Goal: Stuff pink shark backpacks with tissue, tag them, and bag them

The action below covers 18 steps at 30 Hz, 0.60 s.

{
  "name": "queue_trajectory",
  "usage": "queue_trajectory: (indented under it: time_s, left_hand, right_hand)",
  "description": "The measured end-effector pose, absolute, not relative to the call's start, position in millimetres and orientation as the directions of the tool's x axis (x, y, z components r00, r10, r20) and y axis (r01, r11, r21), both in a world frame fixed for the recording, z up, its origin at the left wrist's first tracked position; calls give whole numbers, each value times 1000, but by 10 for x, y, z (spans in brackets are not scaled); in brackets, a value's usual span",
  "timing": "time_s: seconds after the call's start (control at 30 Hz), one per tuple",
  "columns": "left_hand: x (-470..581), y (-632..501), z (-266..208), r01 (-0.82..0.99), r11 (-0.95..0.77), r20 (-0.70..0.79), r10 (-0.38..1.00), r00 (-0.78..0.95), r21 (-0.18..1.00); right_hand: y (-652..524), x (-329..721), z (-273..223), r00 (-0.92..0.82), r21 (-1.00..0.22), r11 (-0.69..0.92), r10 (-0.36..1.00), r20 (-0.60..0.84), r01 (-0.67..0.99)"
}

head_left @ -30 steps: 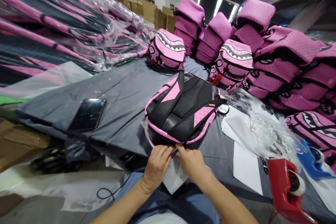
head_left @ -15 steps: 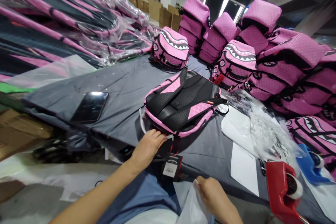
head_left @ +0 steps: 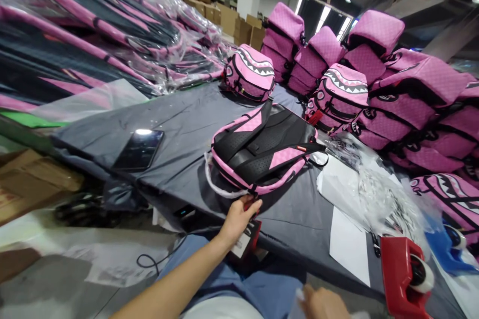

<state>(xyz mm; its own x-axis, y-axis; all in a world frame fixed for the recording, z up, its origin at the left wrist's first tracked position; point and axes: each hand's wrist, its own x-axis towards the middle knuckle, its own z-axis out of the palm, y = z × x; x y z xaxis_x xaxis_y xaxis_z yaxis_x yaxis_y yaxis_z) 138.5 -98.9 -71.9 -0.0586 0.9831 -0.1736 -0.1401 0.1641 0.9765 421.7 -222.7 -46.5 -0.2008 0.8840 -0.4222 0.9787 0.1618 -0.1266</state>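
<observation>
Since the frame half a second back: left grip (head_left: pixel 235 220) has shifted right, off the white loop (head_left: pixel 221 190) and to the red cord (head_left: pixel 248 205) of the hang tag (head_left: pixel 247 237); right grip (head_left: pixel 325 304) has dropped lower.

Nearest: right grip blurred, cut by the frame edge. Translucent white sheet (head_left: pixel 297 305) just beside it; cannot tell how far open, nor whether it holds the sheet. Left grip drawn together, thumb to fingers, apparently pinching the cord. Tag hangs below, over the worktop's (head_left: pixel 179 134) near edge, partly hidden.

Beyond: pink-and-black backpack (head_left: pixel 258 152) mid-worktop, strap side up. Done by the look of it: tag out in the open. Seemingly left: white covering on the loop; no clear plastic over the bag. Work reads as part done.

Farther: two toothed-print bags, left (head_left: pixel 250 72) and right (head_left: pixel 337 94), both upright. Far right, stacked pink bags (head_left: pixel 415 79); far left, plastic-wrapped heap (head_left: pixel 101 35). Cannot tell whether the stacks are finished.
</observation>
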Motion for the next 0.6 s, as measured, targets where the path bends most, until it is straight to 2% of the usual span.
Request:
queue_trajectory:
  time_s: [0.03, 0.1, 0.13, 0.2, 0.27, 0.37, 0.43, 0.53, 0.6]
  left_hand:
    - [1389, -954, -695, -168, 188, -196, 980, -32, 968]
    - [1354, -959, -649, -191, 218, -220, 975, 9, 957]
    - [1325, -995, -632, -199, 228, -230, 973, 13, 953]
    - [1273, -1101, -615, -214, 236, -245, 969, -15, 948]
    - [1249, -1213, -623, -224, 228, -247, 967, -62, 948]
    - [1231, -1318, -643, -164, 160, -182, 974, -135, 974]
    - [1177, -1328, -618, -57, 99, -105, 987, -125, 993]
    - [1009, -1272, -497, 52, 65, -65, 998, -3, 997]
    - [911, -1216, -393, -57, 146, -141, 987, 76, 988]
  right_hand:
    - [-2172, 4128, -472, -283, -227, 204, 869, -407, 952]
    - [-1969, 3940, -411, -347, -395, 227, 899, -267, 890]
    - [-1832, 3842, -351, -332, -442, 225, 926, -180, 868]
    - [-1530, 3621, -215, -285, -451, 230, 957, -57, 862]
    - [-1256, 3351, -110, -283, -349, 249, 958, -47, 903]
    - [-990, 2937, -48, -265, -101, 252, 951, -159, 963]
    - [-907, 2779, -26, -290, 6, 300, 927, -239, 954]
    - [-878, 2826, 51, -336, 66, 386, 865, -372, 920]
    - [-925, 2971, 107, -353, 64, 428, 813, -463, 901]
